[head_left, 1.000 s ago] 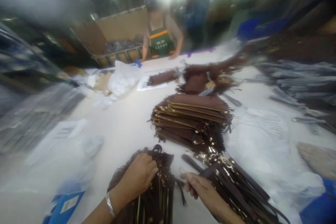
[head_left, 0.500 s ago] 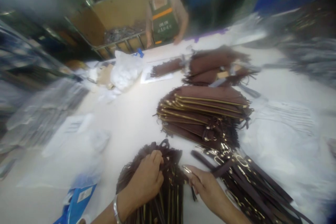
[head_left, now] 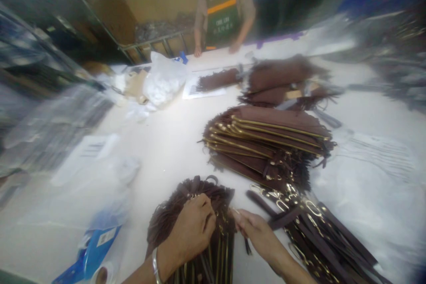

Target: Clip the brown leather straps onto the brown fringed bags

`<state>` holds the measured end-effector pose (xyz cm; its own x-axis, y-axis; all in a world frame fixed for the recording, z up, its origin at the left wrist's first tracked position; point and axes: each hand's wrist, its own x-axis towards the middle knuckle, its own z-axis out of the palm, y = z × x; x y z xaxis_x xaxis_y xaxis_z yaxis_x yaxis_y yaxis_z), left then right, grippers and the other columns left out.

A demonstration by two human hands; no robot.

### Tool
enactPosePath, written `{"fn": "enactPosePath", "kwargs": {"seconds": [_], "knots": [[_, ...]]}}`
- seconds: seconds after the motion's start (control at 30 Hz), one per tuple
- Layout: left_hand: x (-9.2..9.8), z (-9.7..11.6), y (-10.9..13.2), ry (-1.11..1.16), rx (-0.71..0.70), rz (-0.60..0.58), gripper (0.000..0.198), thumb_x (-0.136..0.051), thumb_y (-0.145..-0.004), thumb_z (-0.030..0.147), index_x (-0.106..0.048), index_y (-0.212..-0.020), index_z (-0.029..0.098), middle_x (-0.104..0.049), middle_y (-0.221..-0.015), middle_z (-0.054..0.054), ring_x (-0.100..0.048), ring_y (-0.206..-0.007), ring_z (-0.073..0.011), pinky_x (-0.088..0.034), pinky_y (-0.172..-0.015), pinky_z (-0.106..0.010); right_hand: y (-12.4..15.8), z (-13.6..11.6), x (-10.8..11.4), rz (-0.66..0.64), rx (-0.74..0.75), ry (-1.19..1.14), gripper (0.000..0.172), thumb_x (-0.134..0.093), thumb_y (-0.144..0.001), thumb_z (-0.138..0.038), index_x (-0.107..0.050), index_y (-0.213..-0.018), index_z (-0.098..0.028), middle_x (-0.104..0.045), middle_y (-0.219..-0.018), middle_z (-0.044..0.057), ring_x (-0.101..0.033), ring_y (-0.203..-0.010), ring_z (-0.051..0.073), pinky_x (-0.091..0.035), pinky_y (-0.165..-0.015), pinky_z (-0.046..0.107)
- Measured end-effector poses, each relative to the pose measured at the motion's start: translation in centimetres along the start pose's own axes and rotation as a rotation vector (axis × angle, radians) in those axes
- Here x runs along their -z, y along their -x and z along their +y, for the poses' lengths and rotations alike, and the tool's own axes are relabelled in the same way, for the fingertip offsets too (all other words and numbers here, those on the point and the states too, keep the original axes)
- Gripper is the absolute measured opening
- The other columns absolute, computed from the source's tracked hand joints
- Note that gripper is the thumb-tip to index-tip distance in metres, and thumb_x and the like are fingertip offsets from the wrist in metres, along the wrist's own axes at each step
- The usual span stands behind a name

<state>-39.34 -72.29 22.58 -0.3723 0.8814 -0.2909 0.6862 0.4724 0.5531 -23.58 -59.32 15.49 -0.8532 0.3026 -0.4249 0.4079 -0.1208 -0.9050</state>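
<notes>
A stack of dark brown fringed pouches (head_left: 159,222) with gold zippers lies in front of me. My left hand (head_left: 195,226), a silver bracelet on its wrist, is closed over the upper pouch near its fringe and a small strap loop. Its fingertips are partly hidden. At the stack's right edge, my right hand (head_left: 254,228) pinches a small metal clasp (head_left: 235,213) against the pouch. Just right of that hand lies a pile of brown straps (head_left: 329,226) with gold snap hooks. A second heap of zippered pouches (head_left: 276,120) sits beyond.
More brown fringed pieces (head_left: 282,75) lie farther back. White plastic bags (head_left: 166,80) rest at the far left and at the right. A blue tape dispenser (head_left: 96,253) and a clear plastic sheet are at near left. A person in a green apron (head_left: 222,22) stands across the table.
The view has shifted slightly, moving the far things rightward. My right hand has brought the metal clasp closer to the pouch's edge. My left hand stays on the stack.
</notes>
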Motion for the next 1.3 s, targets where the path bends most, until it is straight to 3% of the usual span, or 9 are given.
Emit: {"fn": "enactPosePath", "kwargs": {"seconds": [0.07, 0.17, 0.27, 0.4, 0.5, 0.7, 0.9, 1.07, 1.3], "knots": [[0.1, -0.2, -0.4, 0.033, 0.038, -0.022, 0.016, -0.05, -0.088, 0.025, -0.062, -0.079, 0.021, -0.058, -0.09, -0.004, -0.053, -0.087, -0.0197, -0.042, -0.083, -0.034, 0.3, -0.5, 0.0, 0.013, 0.062, 0.086, 0.044, -0.031, -0.096, -0.052, -0.052, -0.074, -0.02, -0.05, -0.069, -0.002, -0.049, -0.068, 0.014, -0.038, -0.063, 0.024], [0.1, -0.5, -0.9, 0.111, 0.026, -0.062, 0.016, -0.052, -0.084, 0.016, -0.066, -0.088, 0.023, -0.062, -0.091, -0.002, -0.054, -0.091, -0.0191, -0.04, -0.086, -0.033, 0.6, -1.0, -0.3, 0.015, 0.193, 0.309, 0.033, -0.03, -0.099, -0.038, -0.059, -0.104, -0.023, -0.06, -0.089, 0.003, -0.057, -0.084, 0.017, -0.044, -0.075, 0.026], [0.2, -0.5, -1.1, 0.197, 0.029, -0.075, 0.025, -0.051, -0.082, 0.011, -0.067, -0.097, 0.025, -0.066, -0.094, 0.0, -0.054, -0.094, -0.0189, -0.04, -0.087, -0.032, 0.5, -0.7, -0.8, 0.078, 0.345, 0.628, 0.038, -0.032, -0.096, -0.021, -0.048, -0.131, -0.023, -0.061, -0.1, 0.008, -0.059, -0.09, 0.021, -0.048, -0.077, 0.031], [0.5, -0.6, -1.2, 0.309, 0.044, -0.111, 0.02, -0.05, -0.087, 0.019, -0.068, -0.095, 0.024, -0.068, -0.093, 0.0, -0.056, -0.09, -0.017, -0.04, -0.086, -0.029, -0.2, -0.1, -1.7, 0.231, 0.523, 1.05, 0.051, -0.037, -0.087, -0.006, -0.042, -0.137, -0.017, -0.061, -0.095, 0.011, -0.057, -0.081, 0.024, -0.05, -0.068, 0.037], [0.4, -1.0, -1.3, 0.298, 0.077, -0.106, 0.019, -0.048, -0.089, 0.023, -0.067, -0.088, 0.022, -0.067, -0.087, 0.0, -0.057, -0.085, -0.0165, -0.041, -0.081, -0.027, -0.4, 0.0, -2.2, 0.266, 0.599, 1.212, 0.055, -0.038, -0.084, -0.001, -0.04, -0.138, -0.013, -0.061, -0.093, 0.012, -0.056, -0.078, 0.026, -0.05, -0.066, 0.041], [0.0, -1.1, -1.9, 0.154, 0.12, -0.139, 0.019, -0.046, -0.087, 0.021, -0.06, -0.074, 0.018, -0.064, -0.078, -0.002, -0.055, -0.076, -0.0158, -0.042, -0.071, -0.026, -0.2, -0.3, -2.5, 0.242, 0.642, 1.161, 0.043, -0.038, -0.094, -0.015, -0.039, -0.137, -0.012, -0.06, -0.09, 0.011, -0.058, -0.076, 0.024, -0.052, -0.061, 0.035], [0.6, -0.4, -2.1, 0.061, 0.113, -0.178, 0.021, -0.044, -0.09, 0.023, -0.06, -0.077, 0.018, -0.065, -0.084, -0.004, -0.057, -0.079, -0.0178, -0.042, -0.072, -0.029, 0.0, -1.1, -2.5, 0.19, 0.599, 1.084, 0.036, -0.034, -0.098, -0.029, -0.045, -0.129, -0.014, -0.061, -0.085, 0.009, -0.061, -0.067, 0.02, -0.052, -0.056, 0.029], [0.7, -0.3, -2.2, 0.026, 0.109, -0.202, 0.024, -0.041, -0.091, 0.023, -0.061, -0.078, 0.018, -0.066, -0.085, -0.006, -0.057, -0.08, -0.0186, -0.042, -0.071, -0.03, 0.1, -1.3, -3.1, 0.153, 0.501, 0.996, 0.033, -0.033, -0.097, -0.026, -0.046, -0.126, -0.016, -0.064, -0.093, 0.011, -0.065, -0.072, 0.021, -0.055, -0.058, 0.031], [0.4, -0.8, -1.7, 0.053, 0.047, -0.142, 0.02, -0.044, -0.091, 0.025, -0.061, -0.083, 0.02, -0.065, -0.083, -0.003, -0.056, -0.083, -0.0192, -0.043, -0.074, -0.029, -0.4, 0.6, -2.9, 0.184, 0.54, 1.033, 0.029, -0.037, -0.096, -0.023, -0.046, -0.123, -0.016, -0.063, -0.095, 0.012, -0.065, -0.075, 0.021, -0.057, -0.062, 0.032]]}}
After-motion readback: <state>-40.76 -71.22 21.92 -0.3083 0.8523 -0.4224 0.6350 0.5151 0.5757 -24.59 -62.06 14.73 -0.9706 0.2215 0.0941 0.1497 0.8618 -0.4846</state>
